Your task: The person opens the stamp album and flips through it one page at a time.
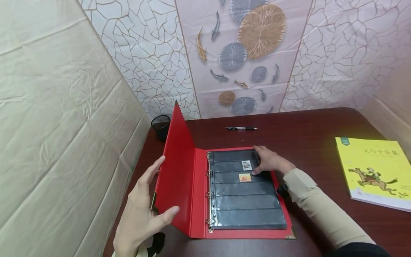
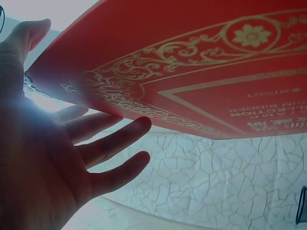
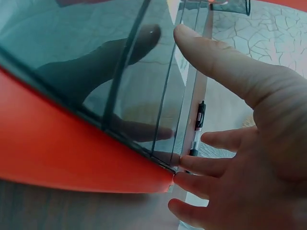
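Seen from the head, a yellow paperback book with a white lower band [image 1: 374, 171] lies at three o'clock; its title, toward one o'clock on the cover, reads "父与子全集". The smaller line under it and the print on the dark green corner badge [image 1: 345, 141] at eleven o'clock are too small to read. At three o'clock in the left wrist view, gold lettering on the red binder cover with gold scrollwork [image 2: 201, 72] gives "BINDER", with "ECTION" and "AMP" as parts of other words; a smaller line shows "MING". The large gold characters are too blurred to read. Any print on the white-edged grey postage stamp [image 1: 246, 165] and the yellow-orange postage stamp [image 1: 245, 177], toward twelve o'clock on the black page, is illegible.
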A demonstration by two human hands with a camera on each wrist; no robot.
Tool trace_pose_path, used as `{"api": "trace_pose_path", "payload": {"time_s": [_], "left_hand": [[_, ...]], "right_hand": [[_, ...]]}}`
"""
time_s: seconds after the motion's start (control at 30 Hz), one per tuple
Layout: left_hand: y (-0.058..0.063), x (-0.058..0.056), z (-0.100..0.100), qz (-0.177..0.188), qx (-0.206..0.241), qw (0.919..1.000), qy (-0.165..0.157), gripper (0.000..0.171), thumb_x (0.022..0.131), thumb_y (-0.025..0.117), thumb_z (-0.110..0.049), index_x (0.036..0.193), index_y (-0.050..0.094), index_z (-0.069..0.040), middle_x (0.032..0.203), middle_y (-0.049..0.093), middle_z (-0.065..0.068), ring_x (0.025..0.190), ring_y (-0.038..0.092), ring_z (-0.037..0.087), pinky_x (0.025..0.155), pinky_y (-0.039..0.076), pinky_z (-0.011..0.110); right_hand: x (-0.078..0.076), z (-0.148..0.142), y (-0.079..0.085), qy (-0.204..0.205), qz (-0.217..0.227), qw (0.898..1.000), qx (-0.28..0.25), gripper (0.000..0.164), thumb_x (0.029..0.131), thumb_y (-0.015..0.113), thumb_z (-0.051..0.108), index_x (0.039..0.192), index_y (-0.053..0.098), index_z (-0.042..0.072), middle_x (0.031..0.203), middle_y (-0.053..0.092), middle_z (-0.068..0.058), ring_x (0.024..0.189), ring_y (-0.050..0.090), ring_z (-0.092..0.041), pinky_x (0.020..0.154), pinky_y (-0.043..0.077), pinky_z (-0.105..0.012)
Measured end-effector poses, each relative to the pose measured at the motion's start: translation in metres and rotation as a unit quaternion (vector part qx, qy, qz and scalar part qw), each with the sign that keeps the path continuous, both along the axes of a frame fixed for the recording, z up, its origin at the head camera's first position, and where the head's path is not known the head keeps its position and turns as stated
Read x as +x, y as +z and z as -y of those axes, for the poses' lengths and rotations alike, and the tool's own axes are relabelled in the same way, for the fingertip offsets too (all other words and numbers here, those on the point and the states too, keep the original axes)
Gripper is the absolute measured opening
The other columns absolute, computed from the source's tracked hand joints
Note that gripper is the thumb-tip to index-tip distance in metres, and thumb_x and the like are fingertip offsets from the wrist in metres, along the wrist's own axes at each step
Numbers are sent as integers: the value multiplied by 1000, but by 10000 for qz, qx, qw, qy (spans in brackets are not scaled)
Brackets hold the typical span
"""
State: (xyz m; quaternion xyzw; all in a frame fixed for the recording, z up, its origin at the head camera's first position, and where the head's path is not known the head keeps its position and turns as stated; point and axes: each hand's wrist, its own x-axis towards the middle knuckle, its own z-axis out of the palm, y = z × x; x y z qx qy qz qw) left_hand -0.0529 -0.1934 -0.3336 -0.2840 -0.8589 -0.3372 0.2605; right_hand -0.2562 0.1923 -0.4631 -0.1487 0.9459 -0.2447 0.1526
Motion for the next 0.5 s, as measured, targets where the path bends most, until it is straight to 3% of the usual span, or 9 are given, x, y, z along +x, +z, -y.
{"api": "trace_pose_path", "payload": {"time_s": [0.17,0.27,0.37,0.5], "left_hand": [[-1,1,12,-317,16,9995,9,84,87,73,-44,150,42,1,153,46,14,120,56,25,93,49,24],[-1,1,19,-472,7,9989,-6,78,92,65,-53,145,48,3,152,47,17,105,58,17,81,46,15],[0,3,26,-539,-10,9985,-2,75,92,66,-51,142,52,3,150,48,18,95,55,13,70,42,17],[1,7,35,-551,-15,9984,102,70,90,70,-46,139,57,3,149,50,18,85,52,7,77,40,18]], "right_hand": [[3,-1,-2,65,2,9999,78,113,76,90,28,155,19,-11,157,20,-37,143,22,-54,111,25,-68],[5,-1,-2,65,90,9999,77,113,77,90,29,155,19,-12,158,16,-38,143,19,-57,111,23,-69],[8,-2,-1,105,122,9997,174,112,76,90,30,153,21,-14,157,16,-39,141,21,-58,110,25,-69],[9,-3,-1,207,57,9995,216,110,76,90,30,150,24,-17,156,20,-40,141,26,-56,111,28,-64]]}}
